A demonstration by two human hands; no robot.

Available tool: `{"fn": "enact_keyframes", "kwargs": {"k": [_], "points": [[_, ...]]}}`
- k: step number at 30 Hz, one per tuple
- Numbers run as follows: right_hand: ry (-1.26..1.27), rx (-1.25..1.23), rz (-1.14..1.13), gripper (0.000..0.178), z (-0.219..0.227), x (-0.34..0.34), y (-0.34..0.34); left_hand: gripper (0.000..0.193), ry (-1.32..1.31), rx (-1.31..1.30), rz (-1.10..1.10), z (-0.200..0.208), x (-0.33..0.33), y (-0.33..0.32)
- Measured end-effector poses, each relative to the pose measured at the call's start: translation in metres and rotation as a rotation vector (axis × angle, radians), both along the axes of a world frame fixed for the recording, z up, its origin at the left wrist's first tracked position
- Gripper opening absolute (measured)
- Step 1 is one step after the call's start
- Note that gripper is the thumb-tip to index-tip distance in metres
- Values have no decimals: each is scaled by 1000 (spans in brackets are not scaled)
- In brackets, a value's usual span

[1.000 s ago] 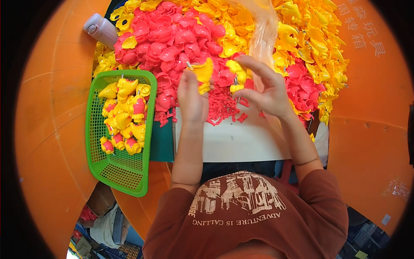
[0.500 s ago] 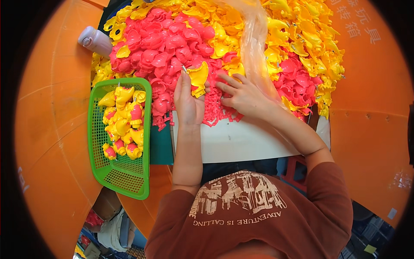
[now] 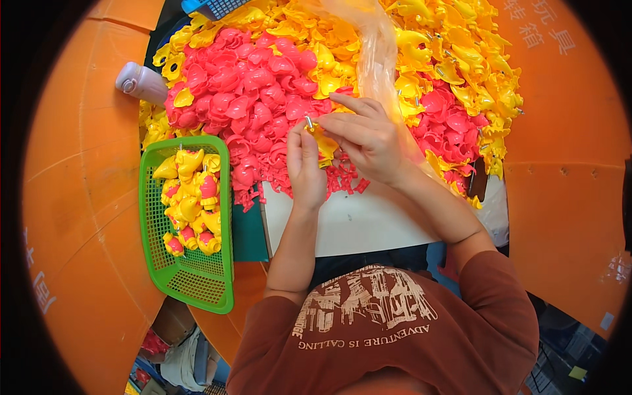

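My left hand (image 3: 307,172) is closed on a yellow plastic shell piece (image 3: 326,149), with a short metal pin (image 3: 309,123) sticking out at its top. From the right, my right hand (image 3: 374,141) meets the same piece, thumb and fingers closed about its upper part while one finger stretches out beyond. Much of the piece is hidden behind the fingers. Just past both hands rises a heap of glossy pink plastic shells (image 3: 253,82), with small pink parts (image 3: 341,179) along its near edge.
A green basket (image 3: 226,276) at left holds several yellow-and-pink toy figures (image 3: 189,209). Yellow shells (image 3: 471,62) pile up at far right, beside a clear plastic bag (image 3: 376,56). A lilac bottle (image 3: 141,83), a blue basket (image 3: 220,8) and orange panels (image 3: 85,171) surround the white work surface (image 3: 375,220).
My right hand has come off the pink parts and onto the yellow piece. My left hand has shifted right and nearer, turning the piece. A blue basket edge now shows at the top.
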State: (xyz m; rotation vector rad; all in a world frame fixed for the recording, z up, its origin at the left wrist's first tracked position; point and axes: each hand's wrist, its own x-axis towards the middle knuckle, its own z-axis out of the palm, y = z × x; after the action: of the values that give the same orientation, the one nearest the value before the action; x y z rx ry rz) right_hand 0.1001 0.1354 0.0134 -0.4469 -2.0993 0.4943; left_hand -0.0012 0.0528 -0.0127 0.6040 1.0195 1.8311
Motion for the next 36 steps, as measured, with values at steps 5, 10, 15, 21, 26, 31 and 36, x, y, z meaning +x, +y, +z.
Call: {"fn": "enact_keyframes", "kwargs": {"k": [5, 10, 15, 21, 26, 31, 36], "points": [[-30, 5, 6, 23, -7, -3, 3, 24, 66, 45, 25, -7, 1, -1], [-180, 127, 69, 25, -2, -1, 7, 22, 132, 45, 44, -12, -3, -2], [-210, -66, 225, 28, -10, 0, 21, 23, 61, 36, 12, -7, -7, -1], [-59, -442, 268, 40, 1, -2, 27, 29, -109, -9, 123, -1, -14, 0], [-895, 188, -191, 42, -7, 18, 20, 30, -269, -24, 236, -3, -29, 4], [-845, 328, -244, 23, -25, 17, 20, 29, -286, -46, 154, -7, -23, 4], [-543, 129, -192, 14, -10, 18, 16, 30, -265, -53, 118, -9, -19, 4]]}}
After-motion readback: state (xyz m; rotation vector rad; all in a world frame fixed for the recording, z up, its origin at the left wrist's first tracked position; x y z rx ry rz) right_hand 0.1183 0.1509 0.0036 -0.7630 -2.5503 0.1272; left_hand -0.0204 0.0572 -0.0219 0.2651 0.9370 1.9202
